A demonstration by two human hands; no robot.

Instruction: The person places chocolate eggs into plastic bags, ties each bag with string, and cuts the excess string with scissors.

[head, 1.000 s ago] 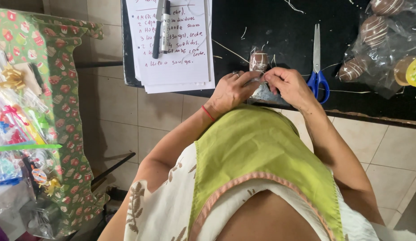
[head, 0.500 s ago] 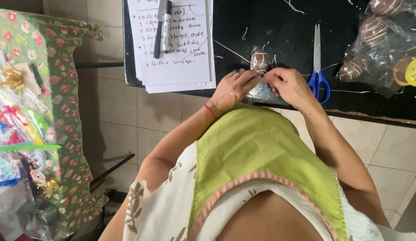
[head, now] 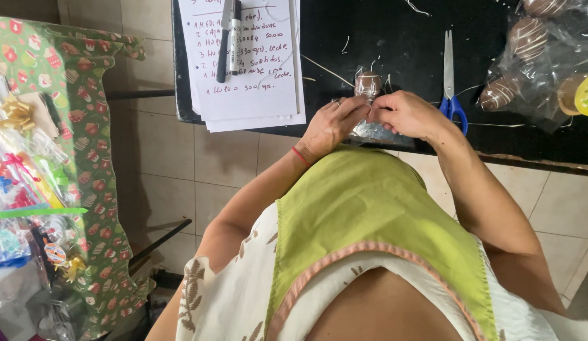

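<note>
black table [head: 395, 38], near edge over pale tiled floor [head: 174, 164]. left hand [head: 332, 124] and right hand [head: 404, 113] together at table edge, fingers pinched shut on clear wrap [head: 370, 129] around chocolate egg [head: 368, 83]; egg upright on table just beyond fingertips. paper stack [head: 256, 76] at left on table, two pens [head: 229, 38] lying on top. blue-handled scissors [head: 450, 82] just right of right hand, blades pointing away. bagged eggs [head: 528, 57] at far right. beside table, at left: stand under green patterned cloth [head: 92, 126], ribbons and bows [head: 22, 164] piled on it.
</note>
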